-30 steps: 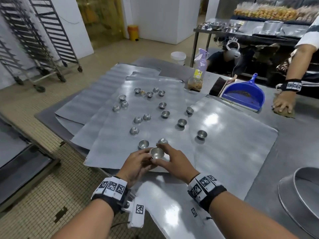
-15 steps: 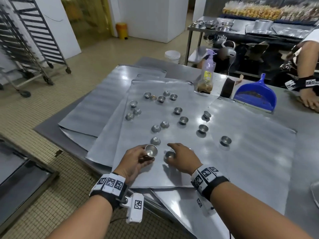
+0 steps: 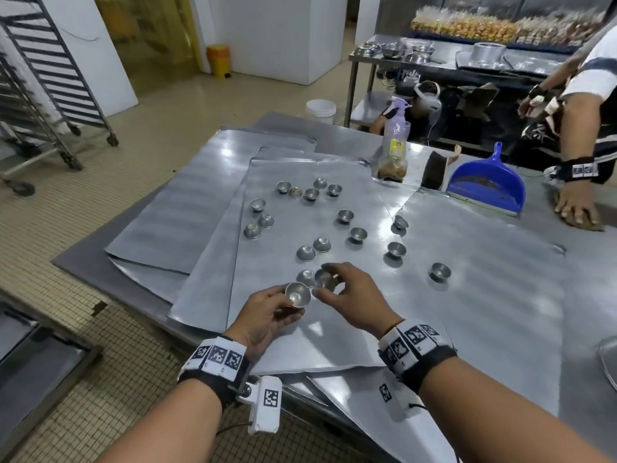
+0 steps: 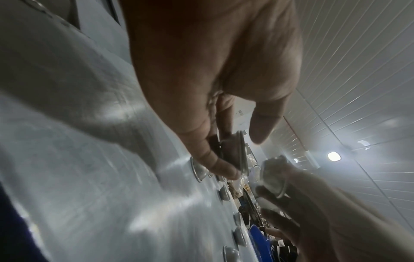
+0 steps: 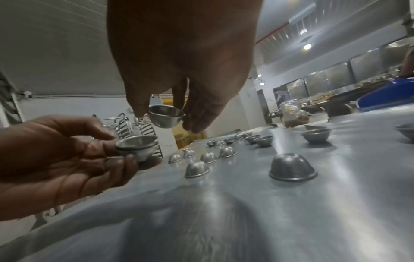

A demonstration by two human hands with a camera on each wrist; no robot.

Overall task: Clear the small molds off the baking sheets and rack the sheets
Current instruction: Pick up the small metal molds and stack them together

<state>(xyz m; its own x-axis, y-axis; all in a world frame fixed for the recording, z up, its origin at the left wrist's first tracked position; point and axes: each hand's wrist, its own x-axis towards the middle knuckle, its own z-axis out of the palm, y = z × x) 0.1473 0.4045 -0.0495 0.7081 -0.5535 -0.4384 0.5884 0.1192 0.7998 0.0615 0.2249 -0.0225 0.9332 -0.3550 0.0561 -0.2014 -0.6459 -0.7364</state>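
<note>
Several small metal molds (image 3: 358,233) lie scattered on overlapping baking sheets (image 3: 484,295), some upright, some upside down. My left hand (image 3: 267,312) holds a small nested stack of molds (image 3: 297,294), rim up, near the sheet's front edge; the same stack of molds (image 5: 136,147) shows in the right wrist view. My right hand (image 3: 347,292) pinches a single mold (image 3: 324,279) in the air just right of and above the stack. That single mold (image 5: 167,117) hangs from the fingertips (image 5: 195,125). An upside-down mold (image 3: 305,276) sits on the sheet just behind both hands.
A spray bottle (image 3: 395,147) and a blue dustpan (image 3: 487,183) stand at the table's back. Another person's hand (image 3: 576,207) rests on the table at the far right. Wheeled racks (image 3: 43,81) stand on the floor at left. A round pan's rim (image 3: 609,359) shows at right.
My right hand has lifted a mold off the sheet and brought it toward the stack in my left hand. The view has drifted slightly left.
</note>
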